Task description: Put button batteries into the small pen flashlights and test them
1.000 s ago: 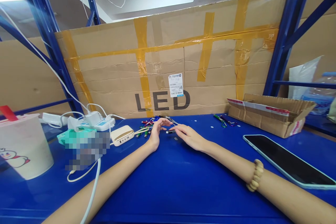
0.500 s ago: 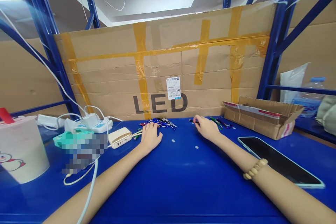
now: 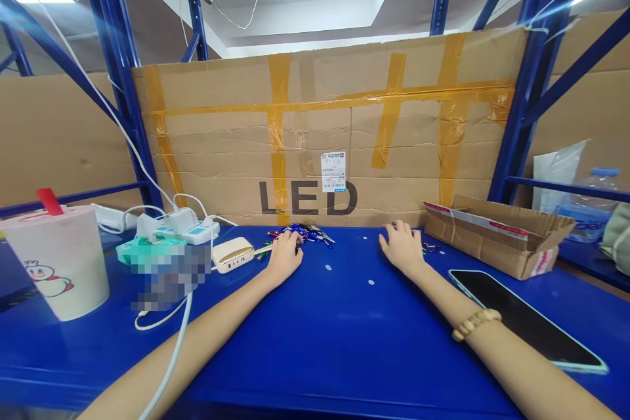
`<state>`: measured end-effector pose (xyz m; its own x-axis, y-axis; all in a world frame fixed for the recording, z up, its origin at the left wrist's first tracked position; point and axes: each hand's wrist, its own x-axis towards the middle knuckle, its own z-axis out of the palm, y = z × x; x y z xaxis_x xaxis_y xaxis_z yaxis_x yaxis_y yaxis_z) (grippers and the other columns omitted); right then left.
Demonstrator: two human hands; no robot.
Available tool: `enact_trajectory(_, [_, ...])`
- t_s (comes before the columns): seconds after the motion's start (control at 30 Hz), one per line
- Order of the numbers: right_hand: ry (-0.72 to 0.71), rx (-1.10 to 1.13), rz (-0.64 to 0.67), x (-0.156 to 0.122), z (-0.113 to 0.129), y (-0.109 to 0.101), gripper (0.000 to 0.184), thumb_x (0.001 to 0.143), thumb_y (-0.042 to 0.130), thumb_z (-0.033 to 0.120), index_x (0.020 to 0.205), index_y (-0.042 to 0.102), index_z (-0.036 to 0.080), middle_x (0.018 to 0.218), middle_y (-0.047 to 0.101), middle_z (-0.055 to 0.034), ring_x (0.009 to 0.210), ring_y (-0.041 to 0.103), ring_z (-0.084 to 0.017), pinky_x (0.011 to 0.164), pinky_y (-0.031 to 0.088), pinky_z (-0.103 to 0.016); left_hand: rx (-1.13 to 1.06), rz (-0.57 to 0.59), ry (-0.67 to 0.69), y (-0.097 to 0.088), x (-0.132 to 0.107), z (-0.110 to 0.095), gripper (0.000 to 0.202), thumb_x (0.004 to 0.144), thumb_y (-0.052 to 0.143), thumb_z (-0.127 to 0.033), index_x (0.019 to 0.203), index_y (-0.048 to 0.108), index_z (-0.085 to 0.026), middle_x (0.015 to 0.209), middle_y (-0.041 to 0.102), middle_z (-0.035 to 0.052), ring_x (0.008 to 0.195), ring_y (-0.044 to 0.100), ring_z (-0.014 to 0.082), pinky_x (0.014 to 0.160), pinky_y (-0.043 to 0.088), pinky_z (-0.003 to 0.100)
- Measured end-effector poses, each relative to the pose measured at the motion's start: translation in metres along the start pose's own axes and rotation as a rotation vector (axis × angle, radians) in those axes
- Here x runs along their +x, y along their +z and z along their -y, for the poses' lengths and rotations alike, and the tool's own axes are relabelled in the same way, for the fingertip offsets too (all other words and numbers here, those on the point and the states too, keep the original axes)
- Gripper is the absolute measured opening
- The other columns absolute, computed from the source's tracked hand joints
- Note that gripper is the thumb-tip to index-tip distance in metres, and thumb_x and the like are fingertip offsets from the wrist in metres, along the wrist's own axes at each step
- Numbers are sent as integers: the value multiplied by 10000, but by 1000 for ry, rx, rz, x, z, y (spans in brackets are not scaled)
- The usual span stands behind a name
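A pile of small coloured keychain pieces lies on the blue table below the "LED" cardboard. My left hand rests at the pile's left edge, its fingers curled onto one small dark piece. My right hand lies palm down further right, fingers bent and pressed together. Its fingertips are hidden. It partly covers a second, smaller group of keychain pieces next to the open cardboard box. A bead bracelet is on my right wrist.
A dark tablet lies at the right. A gold power bank, a white power strip with cables and a teal object stand at the left. A lidded drink cup stands far left. Small white dots lie mid-table.
My hands have parted: the right went right from the pile's edge to the group by the box, apparently carrying a small dark piece. The left settled on the pile. The view shifted slightly.
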<state>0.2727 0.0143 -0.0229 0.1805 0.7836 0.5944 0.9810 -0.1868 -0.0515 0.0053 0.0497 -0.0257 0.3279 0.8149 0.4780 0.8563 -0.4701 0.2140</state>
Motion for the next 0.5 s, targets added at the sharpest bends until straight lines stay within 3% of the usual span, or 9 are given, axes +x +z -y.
enact_trajectory(0.13, [-128, 128, -23, -4, 19, -4, 280, 818, 366, 234, 977, 584, 161, 1047, 549, -137, 980, 475, -271, 820, 333, -435, 2, -39, 3, 0, -1, -1, 137, 745, 419, -135, 823, 525, -175, 899, 595, 81, 895, 532, 236, 817, 344, 402])
enact_trajectory(0.23, [-205, 222, -16, -7, 29, -8, 251, 819, 378, 219, 949, 589, 177, 1010, 564, -104, 974, 490, -245, 832, 338, -412, -35, -1, 85, -2, -1, -4, 154, 778, 412, -139, 867, 530, -182, 893, 611, 71, 889, 539, 233, 836, 331, 423])
enact_trajectory(0.37, [-325, 383, 52, -11, 37, -12, 243, 843, 377, 235, 982, 576, 208, 1019, 576, -69, 977, 507, -206, 821, 364, -372, -118, 88, 430, -7, -2, -10, 227, 812, 378, -104, 982, 495, -197, 963, 598, 57, 917, 526, 191, 801, 379, 328])
enact_trajectory(0.5, [-577, 478, 142, -18, 49, -16, 299, 893, 323, 328, 1059, 552, 231, 1075, 571, -59, 990, 508, -187, 828, 377, -358, 106, 79, 759, -8, -5, -20, 352, 788, 348, -34, 1085, 453, -191, 1063, 550, 83, 975, 500, 205, 808, 377, 319])
